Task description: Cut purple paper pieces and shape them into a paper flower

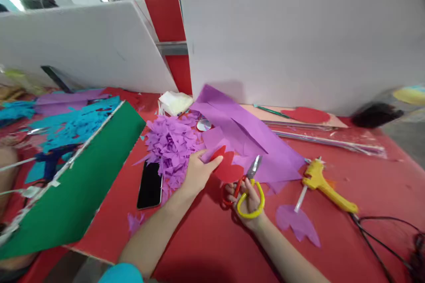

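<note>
In the head view, my left hand (199, 171) pinches a red paper cutout (229, 169) with a lobed, petal-like edge. Purple paper shows just behind it, and I cannot tell whether my fingers also hold that. My right hand (249, 201) grips a pair of scissors (254, 166) with one yellow and one red handle loop, blades pointing up and away from me. The blades lie to the right of the red cutout and look close together. A heap of purple paper pieces (174, 141) lies left of my left hand, partly over a black phone (150, 185).
Purple sheets (245, 124) lie behind my hands. A yellow glue gun (323, 183) with a cable rests at right, its stick over a purple cutout (295, 221). A green board (86, 185) stands at left, beside blue scraps (75, 126). White partitions (292, 40) rise behind.
</note>
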Available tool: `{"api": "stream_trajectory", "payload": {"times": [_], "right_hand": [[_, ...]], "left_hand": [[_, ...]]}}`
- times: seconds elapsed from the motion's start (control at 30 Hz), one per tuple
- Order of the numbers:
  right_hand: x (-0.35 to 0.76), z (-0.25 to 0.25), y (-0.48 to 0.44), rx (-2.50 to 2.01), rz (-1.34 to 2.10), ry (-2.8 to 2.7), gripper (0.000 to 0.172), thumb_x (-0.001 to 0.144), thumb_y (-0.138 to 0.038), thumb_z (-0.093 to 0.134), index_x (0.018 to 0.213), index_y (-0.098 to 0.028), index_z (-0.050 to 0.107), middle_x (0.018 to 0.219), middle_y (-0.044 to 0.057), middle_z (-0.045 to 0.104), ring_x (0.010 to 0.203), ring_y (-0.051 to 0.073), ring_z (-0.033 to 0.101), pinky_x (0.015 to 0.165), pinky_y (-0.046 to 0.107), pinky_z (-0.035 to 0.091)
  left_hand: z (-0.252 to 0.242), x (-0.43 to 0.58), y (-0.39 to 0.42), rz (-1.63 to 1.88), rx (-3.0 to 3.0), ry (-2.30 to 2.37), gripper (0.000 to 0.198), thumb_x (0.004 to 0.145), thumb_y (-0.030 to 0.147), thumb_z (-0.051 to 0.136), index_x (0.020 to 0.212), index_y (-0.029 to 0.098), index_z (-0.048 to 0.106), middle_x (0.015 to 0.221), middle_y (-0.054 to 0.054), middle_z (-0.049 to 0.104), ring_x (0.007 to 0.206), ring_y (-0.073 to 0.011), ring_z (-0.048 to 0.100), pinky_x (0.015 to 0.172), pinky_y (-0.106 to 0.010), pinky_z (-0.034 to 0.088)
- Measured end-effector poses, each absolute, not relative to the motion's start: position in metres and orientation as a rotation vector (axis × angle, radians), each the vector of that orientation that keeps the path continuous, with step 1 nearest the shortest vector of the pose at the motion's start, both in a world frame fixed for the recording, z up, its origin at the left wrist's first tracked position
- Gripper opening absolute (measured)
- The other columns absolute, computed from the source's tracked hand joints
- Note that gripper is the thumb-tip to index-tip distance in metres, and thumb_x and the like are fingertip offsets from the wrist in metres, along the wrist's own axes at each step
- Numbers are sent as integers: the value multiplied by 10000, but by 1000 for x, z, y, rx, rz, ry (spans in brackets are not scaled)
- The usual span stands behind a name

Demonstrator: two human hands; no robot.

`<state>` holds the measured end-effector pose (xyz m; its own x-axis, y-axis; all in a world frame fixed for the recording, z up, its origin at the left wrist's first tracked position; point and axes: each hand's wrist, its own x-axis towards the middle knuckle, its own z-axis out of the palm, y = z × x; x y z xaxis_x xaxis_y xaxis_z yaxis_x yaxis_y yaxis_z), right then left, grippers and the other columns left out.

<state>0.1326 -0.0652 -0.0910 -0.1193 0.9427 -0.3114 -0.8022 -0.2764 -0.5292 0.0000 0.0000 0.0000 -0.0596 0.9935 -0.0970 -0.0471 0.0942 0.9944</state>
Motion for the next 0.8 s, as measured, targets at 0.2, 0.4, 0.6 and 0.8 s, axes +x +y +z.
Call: {"api": "stream_trajectory", "payload": {"times": [0.2, 0.4, 0.6, 0.8], "right_hand": [[124, -94, -69, -682, 1648, -456, 378, 565, -330, 770, 906, -224, 647, 821, 30, 635, 688, 158, 600, 463, 226, 472], [124, -101, -73, -622, 1697, -570, 569, 487, -420, 776, 998, -269, 578, 1165, 80, 553, 1111, 282, 488, 746, 420, 524], [128, -86, -77, -633, 1730, -634, 419, 657, -442, 673, 991, -200, 602, 1003, 100, 610, 883, 232, 582, 592, 317, 525], [130, -85, -84, -599, 1669, -650, 203, 775, -374, 576, 786, -174, 607, 623, -6, 526, 456, 102, 494, 365, 209, 400]], "left_hand": [[8, -11, 5, 1285, 1040, 1249, 165, 597, 237, 754, 712, 133, 697, 595, 19, 650, 531, -93, 570, 526, -183, 473], [12, -12, 7, 1296, 1014, 1175, 222, 608, 231, 754, 804, 135, 713, 700, -5, 696, 624, -123, 628, 610, -213, 517], [14, -14, 7, 1282, 1008, 1185, 213, 605, 229, 755, 788, 128, 713, 693, -14, 701, 606, -123, 630, 599, -216, 523], [14, -16, 8, 1267, 1011, 1177, 210, 603, 224, 757, 787, 133, 711, 679, -3, 689, 603, -116, 623, 594, -212, 516]]}}
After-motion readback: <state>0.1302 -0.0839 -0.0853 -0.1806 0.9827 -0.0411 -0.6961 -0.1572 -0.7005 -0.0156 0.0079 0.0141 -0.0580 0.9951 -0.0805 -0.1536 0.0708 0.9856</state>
